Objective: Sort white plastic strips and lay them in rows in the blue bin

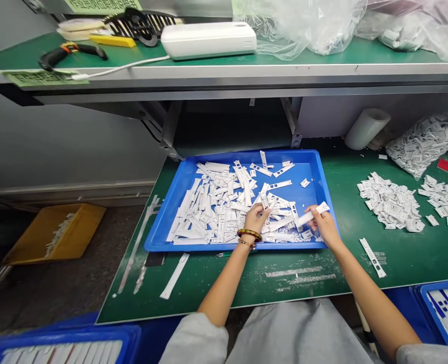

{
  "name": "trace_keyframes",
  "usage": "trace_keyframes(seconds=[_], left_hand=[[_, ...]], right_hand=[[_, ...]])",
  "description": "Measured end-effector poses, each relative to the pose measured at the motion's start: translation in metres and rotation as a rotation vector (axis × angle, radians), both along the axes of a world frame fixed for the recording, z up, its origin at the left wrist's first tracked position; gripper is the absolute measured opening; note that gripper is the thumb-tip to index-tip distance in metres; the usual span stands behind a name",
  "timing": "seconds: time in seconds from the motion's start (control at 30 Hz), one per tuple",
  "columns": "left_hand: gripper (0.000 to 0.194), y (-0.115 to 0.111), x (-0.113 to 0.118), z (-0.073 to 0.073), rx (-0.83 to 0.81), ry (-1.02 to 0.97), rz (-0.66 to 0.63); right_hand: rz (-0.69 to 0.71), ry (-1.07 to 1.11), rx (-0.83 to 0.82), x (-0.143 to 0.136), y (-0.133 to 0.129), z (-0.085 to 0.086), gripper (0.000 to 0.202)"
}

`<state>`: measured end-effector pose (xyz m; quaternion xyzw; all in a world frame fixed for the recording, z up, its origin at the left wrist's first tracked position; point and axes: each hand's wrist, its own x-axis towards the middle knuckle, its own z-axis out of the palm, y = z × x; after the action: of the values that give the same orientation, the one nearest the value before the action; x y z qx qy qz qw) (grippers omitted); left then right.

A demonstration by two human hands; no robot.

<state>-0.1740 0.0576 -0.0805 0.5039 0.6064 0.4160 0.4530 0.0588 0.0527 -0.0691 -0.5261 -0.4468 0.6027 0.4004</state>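
Note:
Both hands are over a blue tray (155, 230) heaped with white plastic strips (208, 202). My right hand (325, 226), above the tray's right side, is closed on a long white plastic strip (305, 218) that points left and right. Fingers of my left hand (255, 220) are pinched together over the pile, around a small white plastic piece (264, 201); its exact shape is partly hidden by the fingers. Small white bits lie on the tray floor between and below the hands.
Loose strips lie on the green table (224, 283), left and right. To the right are piles of small white parts (392, 202), a filled plastic bag (428, 144) and a white roll (367, 129). A shelf (224, 76) overhangs the back, holding pliers (70, 53) and a white device (208, 40).

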Motion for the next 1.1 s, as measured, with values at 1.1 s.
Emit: trace_keyframes(seconds=[1.1], left_hand=[[0.039, -0.006, -0.021, 0.017, 0.011, -0.494, -0.053]], right_hand=[[0.301, -0.320, 0.359, -0.102, -0.029, 0.023, 0.036]])
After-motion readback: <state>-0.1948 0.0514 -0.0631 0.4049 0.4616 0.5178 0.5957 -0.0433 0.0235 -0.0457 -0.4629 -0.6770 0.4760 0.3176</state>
